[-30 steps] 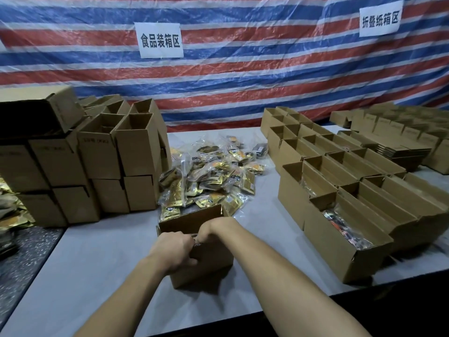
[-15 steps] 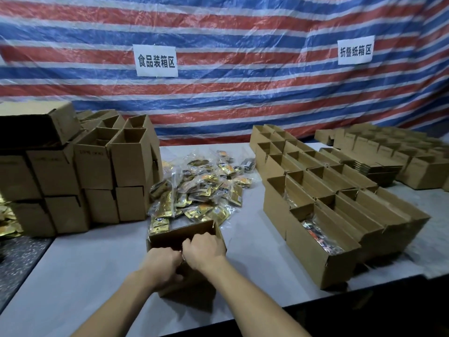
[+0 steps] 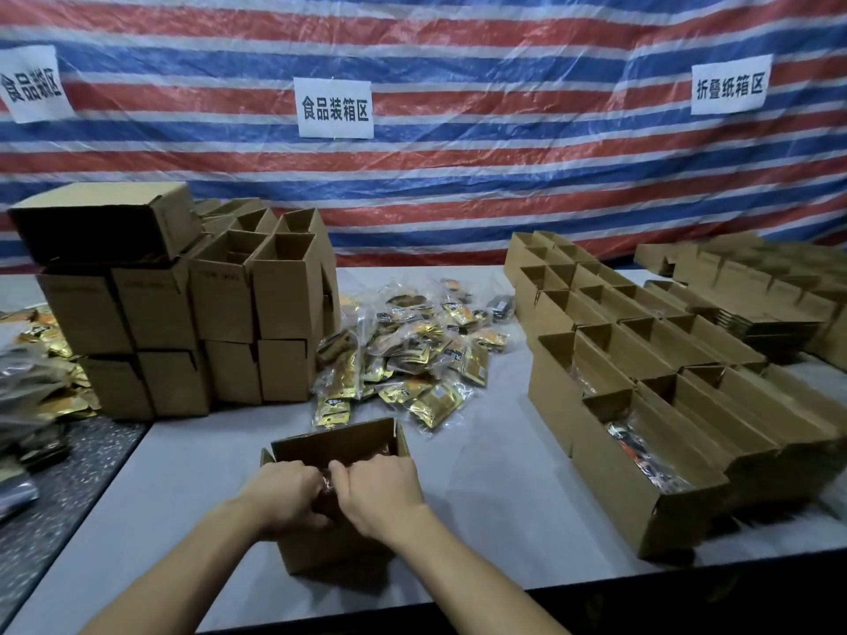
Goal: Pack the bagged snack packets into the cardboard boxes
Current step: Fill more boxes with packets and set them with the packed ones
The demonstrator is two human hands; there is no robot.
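Head view: left hand (image 3: 286, 494) and right hand (image 3: 382, 485) tucking packet (image 3: 327, 481) into box (image 3: 334, 444).
Fingers of both curling on packet at near rim (pile (image 3: 412, 355) sitting just behind); easing it down flat is looking wisest.

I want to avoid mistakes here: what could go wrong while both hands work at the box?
The box sits close to the front edge of the table; pressing could tip it off. The left hand and right hand squeeze a packet at its mouth; the bag may snag or tear.
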